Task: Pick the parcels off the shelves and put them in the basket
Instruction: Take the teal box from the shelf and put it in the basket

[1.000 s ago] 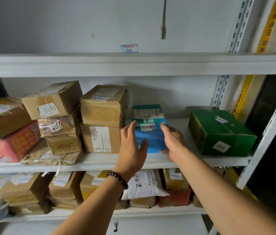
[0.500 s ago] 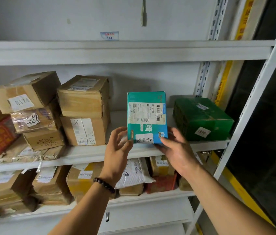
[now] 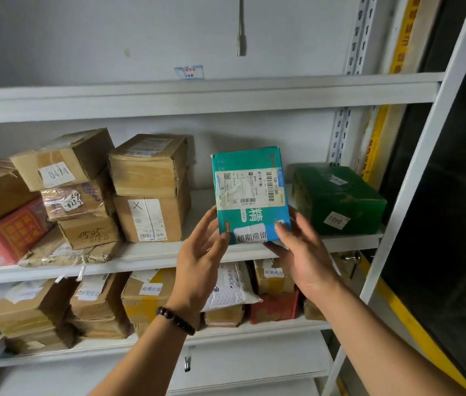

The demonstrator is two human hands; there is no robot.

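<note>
On the middle shelf [image 3: 169,254], far left, brown cartons lie in a heap, the top one labelled 0471 [image 3: 54,162]. Just beside them two larger brown cartons [image 3: 149,190] are stacked, and the lower one has an X on its label.

Next comes the left hand [image 3: 200,261], with a dark bead bracelet [image 3: 176,320] at the wrist. Its fingers are nearly straight and loosely spread. The thumb tip touches the lower left corner of the teal parcel [image 3: 250,195], and the fingers reach up behind its left edge. Whether they press on the back cannot be told.

The teal parcel stands upright in the air in front of the shelf, clear of the board, between the stacked cartons and the green box [image 3: 337,198]. A white shipping label faces the camera.

The right hand [image 3: 302,252] holds the parcel by its lower right corner in a narrow grip, the thumb lying on the front face and the fingers curled behind.

The green box sits on the shelf at the right end, near the white upright [image 3: 414,178].
</note>
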